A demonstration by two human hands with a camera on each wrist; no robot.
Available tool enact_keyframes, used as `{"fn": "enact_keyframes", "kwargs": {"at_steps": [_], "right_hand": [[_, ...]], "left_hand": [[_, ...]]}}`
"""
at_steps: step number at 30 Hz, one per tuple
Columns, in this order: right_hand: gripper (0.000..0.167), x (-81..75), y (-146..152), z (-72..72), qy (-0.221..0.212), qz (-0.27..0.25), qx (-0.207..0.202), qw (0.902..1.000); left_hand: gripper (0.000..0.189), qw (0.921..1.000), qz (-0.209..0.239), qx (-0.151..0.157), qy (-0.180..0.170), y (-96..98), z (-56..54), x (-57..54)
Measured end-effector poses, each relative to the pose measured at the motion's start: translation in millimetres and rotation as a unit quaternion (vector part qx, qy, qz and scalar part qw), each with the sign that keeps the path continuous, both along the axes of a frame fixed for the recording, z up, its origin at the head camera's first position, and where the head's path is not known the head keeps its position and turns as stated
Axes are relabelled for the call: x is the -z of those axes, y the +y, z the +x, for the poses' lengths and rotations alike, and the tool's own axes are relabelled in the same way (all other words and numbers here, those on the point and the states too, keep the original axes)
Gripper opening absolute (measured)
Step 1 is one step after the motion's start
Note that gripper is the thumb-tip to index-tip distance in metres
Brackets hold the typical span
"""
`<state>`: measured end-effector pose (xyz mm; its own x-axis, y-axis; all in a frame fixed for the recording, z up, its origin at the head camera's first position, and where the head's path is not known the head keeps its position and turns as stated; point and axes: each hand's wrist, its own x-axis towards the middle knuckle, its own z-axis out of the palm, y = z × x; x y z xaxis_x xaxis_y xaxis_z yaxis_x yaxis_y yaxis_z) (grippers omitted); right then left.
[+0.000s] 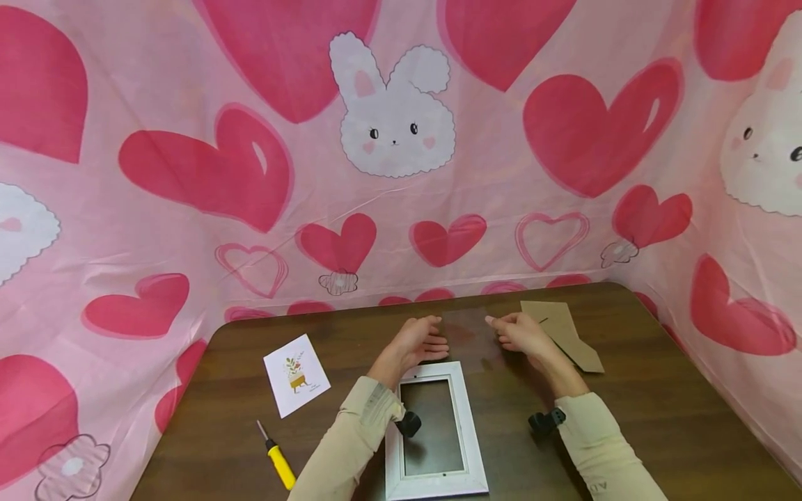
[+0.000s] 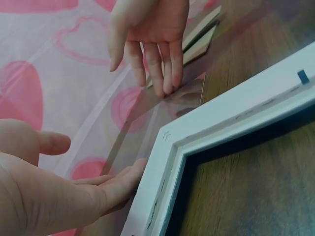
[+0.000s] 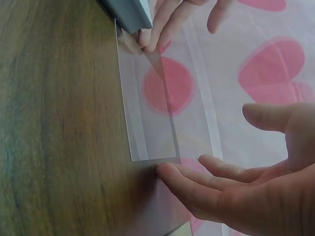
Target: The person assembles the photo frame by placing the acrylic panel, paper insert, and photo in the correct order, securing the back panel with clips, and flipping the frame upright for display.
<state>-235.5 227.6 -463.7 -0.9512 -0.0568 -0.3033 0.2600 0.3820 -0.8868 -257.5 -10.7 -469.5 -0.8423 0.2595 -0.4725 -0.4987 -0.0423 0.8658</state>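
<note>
Between my two hands, a clear rectangular pane [image 3: 142,132] lies flat on the table and mirrors the backdrop. My left hand [image 1: 416,339] is at its left end, just beyond the white picture frame [image 1: 474,445], with fingers extended; the left wrist view shows its fingertips close to the frame's corner. At the pane's other end is my right hand [image 1: 519,334], its fingers fairly straight and the fingertips by the pane's corner. Whether either hand touches the pane, I cannot tell. The picture frame lies flat with its opening showing the table, partly under my left wrist.
A brown backing board [image 1: 564,327] lies behind my right hand. To the left are a white card [image 1: 296,400] with a plant drawing and a screwdriver [image 1: 279,465] with a yellow handle. A pink heart-patterned cloth [image 1: 401,202] hangs behind the wooden table [image 1: 664,417].
</note>
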Motion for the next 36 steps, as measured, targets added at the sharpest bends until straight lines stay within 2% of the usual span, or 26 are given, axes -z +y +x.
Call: {"fn": "enact_keyframes", "kwargs": {"at_steps": [14, 26, 36], "right_hand": [[0.066, 1.6, -6.6, -5.8, -0.023, -0.034, 0.014, 0.999], [0.078, 5.6, -6.7, -7.2, -0.041, -0.053, 0.033, 0.9972], [0.077, 10.5, -3.7, -10.1, -0.048, -0.073, 0.047, 0.995]], "left_hand": [[0.055, 0.9992, 0.022, -0.034, -0.002, 8.4, 0.4, 6.2], [0.055, 0.9986, 0.031, -0.042, -0.011, 6.0, 1.1, 8.7], [0.052, 0.9979, 0.031, -0.054, -0.017, 5.7, 0.4, 9.3]]}}
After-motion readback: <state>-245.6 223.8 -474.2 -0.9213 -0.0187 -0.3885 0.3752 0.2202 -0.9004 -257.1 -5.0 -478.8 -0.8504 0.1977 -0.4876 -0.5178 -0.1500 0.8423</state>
